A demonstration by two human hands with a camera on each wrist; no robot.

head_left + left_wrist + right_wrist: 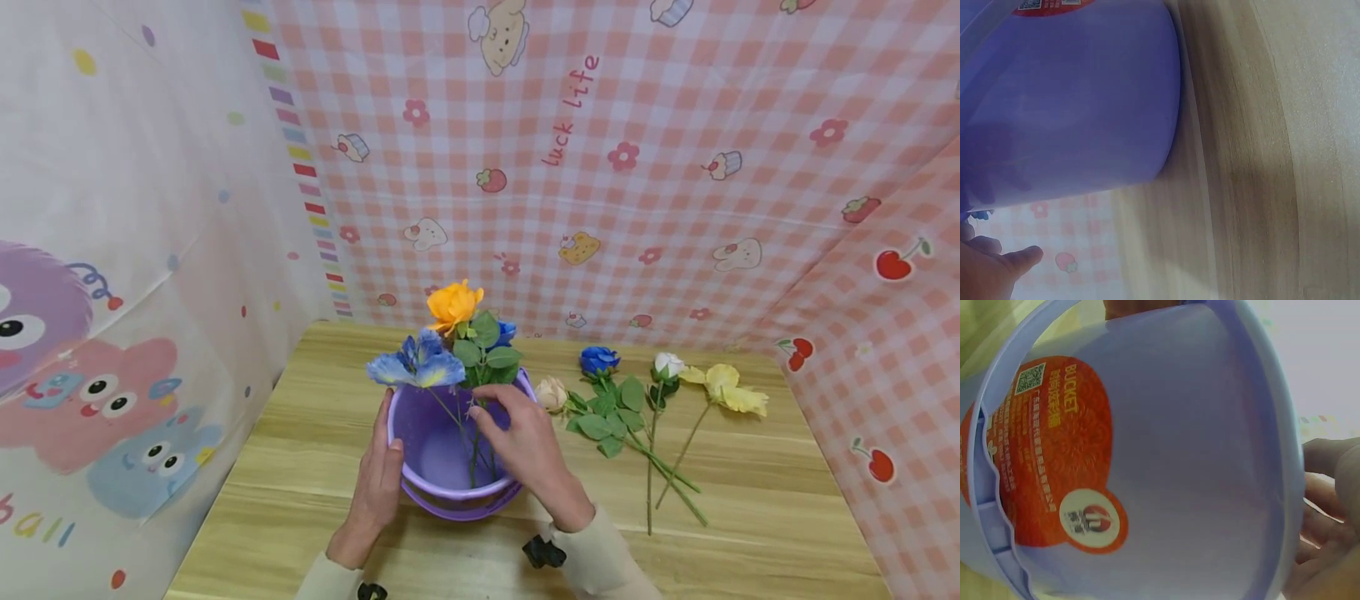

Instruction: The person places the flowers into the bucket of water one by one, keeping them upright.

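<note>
A purple bucket (431, 487) stands upright on the wooden table, holding several artificial flowers. An orange rose (453, 307) rises highest, a blue iris-like flower (420, 360) leans over the left rim, and a blue rose (506, 334) is partly hidden behind green leaves. My left hand (381, 479) rests against the bucket's left side with fingers extended. Over the right rim reaches my right hand (531, 442), its thumb and forefinger pinching a green flower stem below the leaves. Which bloom that stem bears is hard to tell. In the right wrist view, a red label (1060, 450) shows on the bucket.
Right of the bucket lie more artificial flowers: a cream rose (552, 394), a blue rose (599, 361), a white rose (667, 365) and a yellow flower (723, 387). Their stems point toward the table's front. Printed curtains (600, 200) enclose the table (300, 467).
</note>
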